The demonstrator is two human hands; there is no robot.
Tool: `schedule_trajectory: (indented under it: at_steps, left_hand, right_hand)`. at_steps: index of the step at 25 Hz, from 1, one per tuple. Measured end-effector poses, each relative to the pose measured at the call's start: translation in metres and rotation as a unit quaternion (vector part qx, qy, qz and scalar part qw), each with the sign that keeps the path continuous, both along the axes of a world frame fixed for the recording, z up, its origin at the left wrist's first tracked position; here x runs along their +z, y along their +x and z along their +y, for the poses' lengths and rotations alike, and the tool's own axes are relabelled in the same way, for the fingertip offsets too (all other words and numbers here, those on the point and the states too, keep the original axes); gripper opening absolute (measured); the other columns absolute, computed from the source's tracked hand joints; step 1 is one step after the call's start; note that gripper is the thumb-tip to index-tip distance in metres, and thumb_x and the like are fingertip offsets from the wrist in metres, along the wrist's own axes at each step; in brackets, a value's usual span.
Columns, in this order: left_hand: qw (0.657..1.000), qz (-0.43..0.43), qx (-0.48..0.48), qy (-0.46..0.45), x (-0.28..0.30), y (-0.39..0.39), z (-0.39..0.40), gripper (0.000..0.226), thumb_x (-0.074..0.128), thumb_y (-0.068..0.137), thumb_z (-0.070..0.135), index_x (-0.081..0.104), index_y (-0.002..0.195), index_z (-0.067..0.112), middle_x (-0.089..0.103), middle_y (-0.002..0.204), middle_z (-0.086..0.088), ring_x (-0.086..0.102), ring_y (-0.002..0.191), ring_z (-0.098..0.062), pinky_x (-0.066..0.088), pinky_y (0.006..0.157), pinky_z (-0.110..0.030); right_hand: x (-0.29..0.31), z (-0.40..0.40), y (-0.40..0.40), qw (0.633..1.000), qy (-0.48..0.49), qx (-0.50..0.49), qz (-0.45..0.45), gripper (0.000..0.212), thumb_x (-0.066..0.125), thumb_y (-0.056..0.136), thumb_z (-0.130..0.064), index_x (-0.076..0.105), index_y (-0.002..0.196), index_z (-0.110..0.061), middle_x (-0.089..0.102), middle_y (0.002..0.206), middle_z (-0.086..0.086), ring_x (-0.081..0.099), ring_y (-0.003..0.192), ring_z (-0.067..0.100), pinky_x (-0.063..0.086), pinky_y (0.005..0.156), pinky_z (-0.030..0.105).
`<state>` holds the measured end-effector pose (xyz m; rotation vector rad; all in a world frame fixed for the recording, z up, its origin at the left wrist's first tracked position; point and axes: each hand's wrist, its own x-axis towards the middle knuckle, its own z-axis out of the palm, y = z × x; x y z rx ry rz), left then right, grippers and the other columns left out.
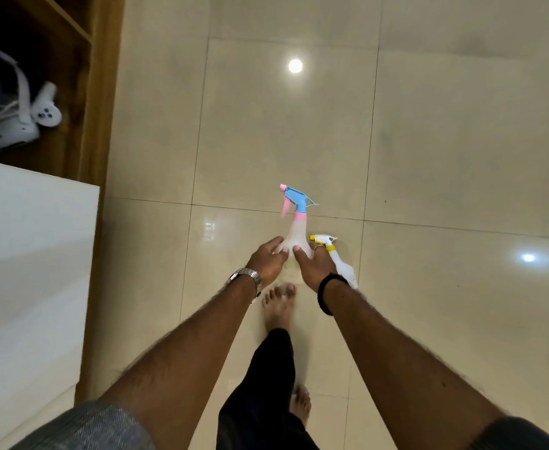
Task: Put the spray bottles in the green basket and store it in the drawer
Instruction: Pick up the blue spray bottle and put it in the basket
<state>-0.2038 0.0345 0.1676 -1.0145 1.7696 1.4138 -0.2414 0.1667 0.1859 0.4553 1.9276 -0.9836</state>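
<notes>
While both hands, the left hand (pixel 268 256) and right hand (pixel 312 263), clasped the blue-topped spray bottle (pixel 294 233) and the yellow-topped spray bottle (pixel 339 263) above the floor (pixel 445 141), no green basket showed, so basketing and storage apparently remained.

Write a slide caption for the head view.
Both hands close around a blue-topped bottle, a yellow-topped bottle beside it.

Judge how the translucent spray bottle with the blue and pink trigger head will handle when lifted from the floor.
The translucent spray bottle with the blue and pink trigger head looks empty, so it is probably light. Its narrow neck and bulky top suggest that it tips easily. The smooth plastic may slip, though the left hand and right hand flank its wider base.
</notes>
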Motion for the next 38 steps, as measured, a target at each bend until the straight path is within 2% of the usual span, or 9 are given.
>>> schedule_trajectory:
  at_steps: [3, 8, 12, 15, 18, 24, 29, 34, 38]
  left_hand:
    - [0.996, 0.026, 0.084, 0.025, 0.045, 0.024, -0.005, 0.049, 0.063, 0.092, 0.014, 0.055, 0.14, 0.017, 0.059, 0.143, -0.005, 0.059, 0.126, -0.022, 0.045, 0.111, -0.043]
    - [0.981, 0.112, 0.159, 0.022, 0.112, 0.084, 0.004, 0.051, 0.077, 0.082, 0.02, 0.061, 0.131, 0.02, 0.066, 0.13, 0.0, 0.065, 0.114, -0.019, 0.054, 0.1, -0.039]
    - [0.974, 0.159, 0.143, -0.067, 0.153, 0.143, 0.011, 0.062, 0.078, 0.08, 0.033, 0.056, 0.137, 0.022, 0.057, 0.135, 0.002, 0.061, 0.117, -0.017, 0.056, 0.092, -0.032]
    - [0.961, 0.184, 0.152, -0.141, 0.171, 0.196, 0.004, 0.064, 0.072, 0.086, 0.025, 0.048, 0.145, 0.012, 0.049, 0.146, -0.006, 0.053, 0.13, -0.02, 0.047, 0.107, -0.035]
    - [0.942, 0.183, 0.206, -0.192, 0.182, 0.259, -0.014, 0.064, 0.067, 0.09, 0.018, 0.042, 0.148, 0.008, 0.044, 0.149, -0.007, 0.046, 0.137, -0.02, 0.042, 0.112, -0.036]
    - [0.871, 0.181, 0.385, -0.245, 0.206, 0.397, -0.069, 0.06, 0.072, 0.084, 0.027, 0.05, 0.139, 0.019, 0.052, 0.138, 0.004, 0.056, 0.123, -0.011, 0.053, 0.099, -0.031]
    - [0.796, 0.194, 0.492, -0.295, 0.232, 0.541, -0.12, 0.057, 0.076, 0.08, 0.031, 0.054, 0.132, 0.024, 0.054, 0.126, 0.013, 0.059, 0.112, -0.007, 0.056, 0.091, -0.026]
    - [0.708, 0.198, 0.584, -0.343, 0.248, 0.671, -0.16, 0.057, 0.076, 0.081, 0.015, 0.053, 0.134, 0.018, 0.05, 0.124, 0.016, 0.058, 0.114, -0.013, 0.054, 0.092, -0.027]
    - [0.658, 0.19, 0.622, -0.379, 0.255, 0.762, -0.191, 0.06, 0.075, 0.083, 0.012, 0.051, 0.138, 0.012, 0.053, 0.135, -0.002, 0.056, 0.122, -0.018, 0.055, 0.093, -0.031]
  right_hand:
    - [0.047, 0.002, 0.022, 0.999, -0.035, 0.018, 0.014, 0.064, 0.055, 0.102, -0.037, 0.032, 0.158, -0.017, 0.048, 0.15, 0.003, 0.053, 0.116, 0.016, 0.045, 0.053, 0.003]
    - [0.116, 0.001, 0.069, 0.993, -0.04, 0.056, 0.094, 0.056, 0.054, 0.099, -0.046, 0.043, 0.151, -0.028, 0.056, 0.127, -0.006, 0.057, 0.092, 0.003, 0.04, 0.053, 0.003]
    - [0.154, -0.011, 0.113, 0.977, 0.005, 0.13, 0.168, 0.055, 0.051, 0.097, -0.057, 0.05, 0.144, -0.027, 0.056, 0.118, -0.005, 0.052, 0.088, 0.013, 0.033, 0.052, 0.0]
    - [0.169, -0.039, 0.156, 0.966, -0.051, 0.168, 0.19, 0.049, 0.058, 0.098, -0.044, 0.054, 0.138, -0.015, 0.061, 0.123, 0.008, 0.061, 0.107, 0.023, 0.046, 0.075, 0.007]
    - [0.178, -0.078, 0.206, 0.948, -0.101, 0.244, 0.179, 0.043, 0.061, 0.099, -0.034, 0.056, 0.135, -0.01, 0.06, 0.126, 0.015, 0.058, 0.121, 0.03, 0.048, 0.103, 0.044]
    - [0.191, -0.165, 0.318, 0.892, -0.177, 0.385, 0.157, 0.035, 0.061, 0.098, -0.034, 0.062, 0.128, -0.018, 0.063, 0.126, 0.012, 0.066, 0.111, 0.024, 0.054, 0.099, 0.046]
    - [0.217, -0.248, 0.451, 0.838, -0.254, 0.46, 0.145, 0.024, 0.068, 0.091, -0.037, 0.067, 0.114, -0.03, 0.073, 0.104, -0.006, 0.071, 0.093, 0.007, 0.058, 0.077, 0.024]
    - [0.238, -0.321, 0.588, 0.783, -0.308, 0.523, 0.137, 0.033, 0.074, 0.089, -0.031, 0.066, 0.121, -0.03, 0.072, 0.111, -0.005, 0.069, 0.102, 0.009, 0.057, 0.088, 0.028]
    - [0.243, -0.368, 0.682, 0.744, -0.319, 0.572, 0.129, 0.052, 0.073, 0.09, -0.031, 0.056, 0.138, -0.019, 0.06, 0.133, 0.001, 0.06, 0.12, 0.017, 0.051, 0.102, 0.038]
